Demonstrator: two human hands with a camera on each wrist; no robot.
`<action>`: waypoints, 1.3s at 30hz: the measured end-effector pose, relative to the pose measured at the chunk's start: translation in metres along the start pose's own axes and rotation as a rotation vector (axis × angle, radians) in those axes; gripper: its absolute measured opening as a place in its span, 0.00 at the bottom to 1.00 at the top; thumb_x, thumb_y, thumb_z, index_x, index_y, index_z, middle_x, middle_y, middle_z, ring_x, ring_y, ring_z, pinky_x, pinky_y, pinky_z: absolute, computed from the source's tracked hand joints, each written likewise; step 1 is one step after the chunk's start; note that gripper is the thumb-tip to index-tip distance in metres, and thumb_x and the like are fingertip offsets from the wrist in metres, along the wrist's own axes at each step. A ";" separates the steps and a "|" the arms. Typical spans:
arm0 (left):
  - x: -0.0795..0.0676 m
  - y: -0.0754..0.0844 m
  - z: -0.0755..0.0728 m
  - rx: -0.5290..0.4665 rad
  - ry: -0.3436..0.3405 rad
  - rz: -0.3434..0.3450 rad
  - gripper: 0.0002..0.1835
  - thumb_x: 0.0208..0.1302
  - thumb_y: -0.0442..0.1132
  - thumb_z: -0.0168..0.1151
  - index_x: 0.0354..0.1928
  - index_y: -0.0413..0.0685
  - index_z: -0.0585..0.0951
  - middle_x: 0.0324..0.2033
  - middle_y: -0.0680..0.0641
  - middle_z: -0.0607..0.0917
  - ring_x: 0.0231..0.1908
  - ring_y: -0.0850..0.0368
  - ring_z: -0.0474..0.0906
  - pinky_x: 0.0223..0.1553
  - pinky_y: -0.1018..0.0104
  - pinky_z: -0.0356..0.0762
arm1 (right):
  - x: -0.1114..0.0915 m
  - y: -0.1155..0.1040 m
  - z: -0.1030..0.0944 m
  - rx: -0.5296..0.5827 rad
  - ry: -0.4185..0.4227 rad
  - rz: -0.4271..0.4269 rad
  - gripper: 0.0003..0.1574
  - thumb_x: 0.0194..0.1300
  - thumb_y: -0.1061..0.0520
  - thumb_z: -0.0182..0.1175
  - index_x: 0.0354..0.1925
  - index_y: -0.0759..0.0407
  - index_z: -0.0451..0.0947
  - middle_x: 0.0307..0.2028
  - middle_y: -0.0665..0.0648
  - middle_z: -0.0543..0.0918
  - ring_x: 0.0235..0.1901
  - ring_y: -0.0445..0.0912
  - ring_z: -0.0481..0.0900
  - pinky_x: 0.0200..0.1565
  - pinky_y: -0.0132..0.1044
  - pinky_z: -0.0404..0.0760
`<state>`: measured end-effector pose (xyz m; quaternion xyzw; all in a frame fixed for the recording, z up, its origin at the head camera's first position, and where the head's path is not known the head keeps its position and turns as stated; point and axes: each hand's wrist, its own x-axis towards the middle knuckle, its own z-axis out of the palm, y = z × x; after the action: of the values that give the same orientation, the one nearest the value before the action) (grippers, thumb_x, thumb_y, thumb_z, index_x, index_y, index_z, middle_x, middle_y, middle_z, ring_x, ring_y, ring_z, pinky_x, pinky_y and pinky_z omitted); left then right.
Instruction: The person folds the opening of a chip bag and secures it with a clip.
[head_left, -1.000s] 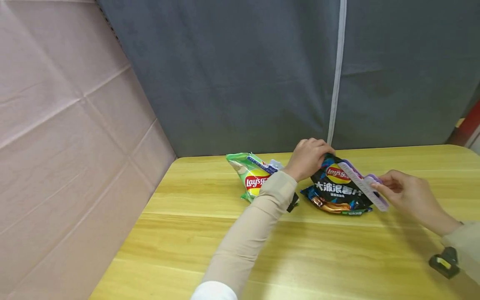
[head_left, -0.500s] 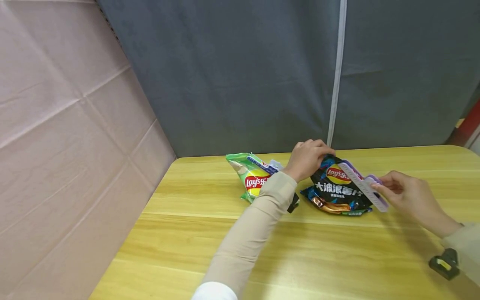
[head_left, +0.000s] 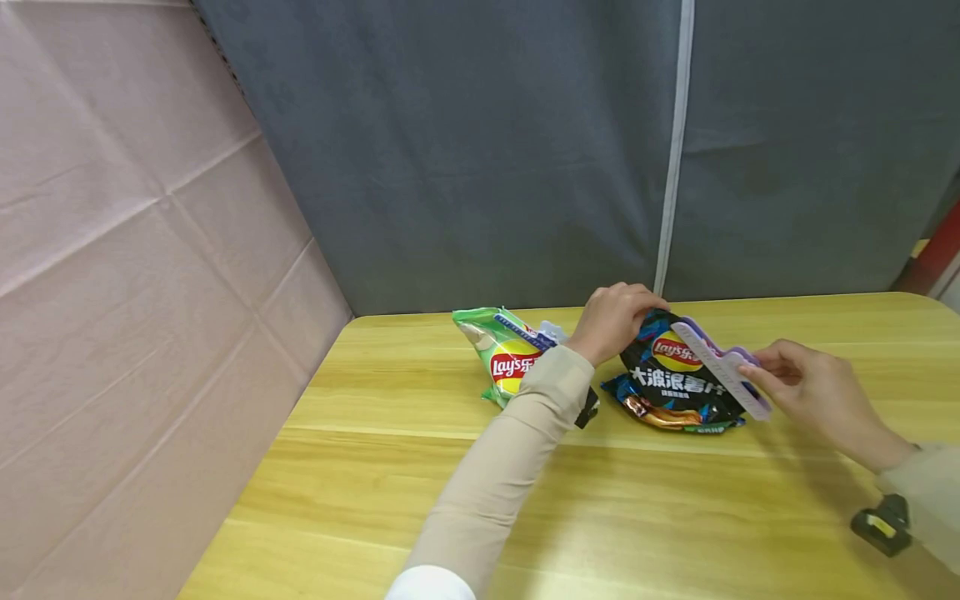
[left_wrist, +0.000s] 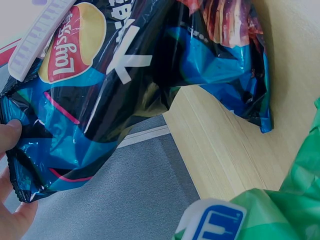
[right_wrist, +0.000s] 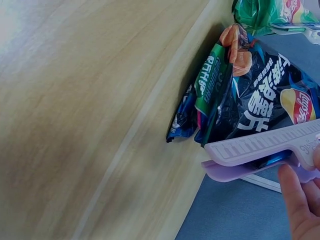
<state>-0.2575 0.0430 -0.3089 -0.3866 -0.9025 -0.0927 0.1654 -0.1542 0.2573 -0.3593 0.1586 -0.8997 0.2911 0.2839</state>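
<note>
A black Lay's chip bag (head_left: 667,375) stands on the table, its top leaning toward the upper right. My left hand (head_left: 611,321) pinches the bag's upper left corner; in the left wrist view the thumb and fingers (left_wrist: 22,217) grip the crimped edge. With my right hand (head_left: 813,392) I pinch the handle of a light purple bag clip (head_left: 716,362), which lies slanted along the bag's upper right edge. In the right wrist view the clip's two long arms (right_wrist: 265,142) are spread apart at the tip, with part of the bag between them.
Left of the black bag, a green Lay's chip bag (head_left: 487,342) wears a blue and white bag clip (head_left: 522,332); my left forearm partly covers it. A grey curtain (head_left: 480,167) hangs behind the wooden table (head_left: 360,467), and a pinkish cloth wall (head_left: 135,292) borders the left.
My right hand and the purple clip have shifted slightly left, farther over the black bag's edge. The left hand keeps its grip on the corner, almost still.
</note>
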 end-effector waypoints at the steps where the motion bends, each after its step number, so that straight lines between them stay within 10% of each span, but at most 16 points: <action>1: 0.000 0.000 0.000 -0.011 0.007 -0.001 0.13 0.64 0.42 0.50 0.47 0.62 0.79 0.44 0.61 0.79 0.43 0.67 0.73 0.47 0.74 0.64 | 0.000 0.000 0.000 0.000 -0.001 0.002 0.09 0.47 0.63 0.67 0.26 0.65 0.76 0.21 0.62 0.80 0.20 0.25 0.68 0.19 0.18 0.67; 39: 0.002 -0.002 -0.001 -0.081 0.026 0.027 0.10 0.65 0.40 0.49 0.42 0.56 0.79 0.41 0.60 0.80 0.39 0.65 0.74 0.45 0.74 0.67 | 0.007 -0.002 -0.004 -0.016 0.029 -0.018 0.09 0.46 0.62 0.67 0.26 0.65 0.76 0.22 0.65 0.81 0.22 0.20 0.66 0.19 0.18 0.67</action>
<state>-0.2597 0.0425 -0.3071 -0.4041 -0.8905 -0.1318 0.1624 -0.1571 0.2574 -0.3515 0.1600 -0.8965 0.2836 0.3006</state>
